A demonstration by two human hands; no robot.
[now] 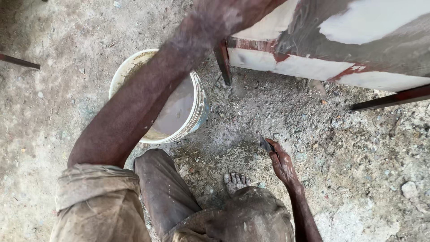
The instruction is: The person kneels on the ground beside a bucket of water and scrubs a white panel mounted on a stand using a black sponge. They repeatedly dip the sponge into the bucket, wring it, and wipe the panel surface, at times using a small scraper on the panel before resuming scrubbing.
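Observation:
My left arm reaches up across a white bucket (200, 109) toward a wooden panel (313, 67) smeared with white and grey filler. My left hand (224, 15) is blurred at the panel's near-left corner, and its fingers cannot be made out. My right hand (282, 162) hangs low over the dirt ground, gripping a small dark scraper (265, 144) whose blade points up and left. The bucket holds muddy grey liquid and stands just left of the panel.
The panel rests on dark metal legs (222, 62), with a slanted bar (394, 99) at the right. My bare foot (236, 181) and bent knees fill the bottom centre. A thin rod (20, 61) lies at the far left. Rubble and dust cover the ground.

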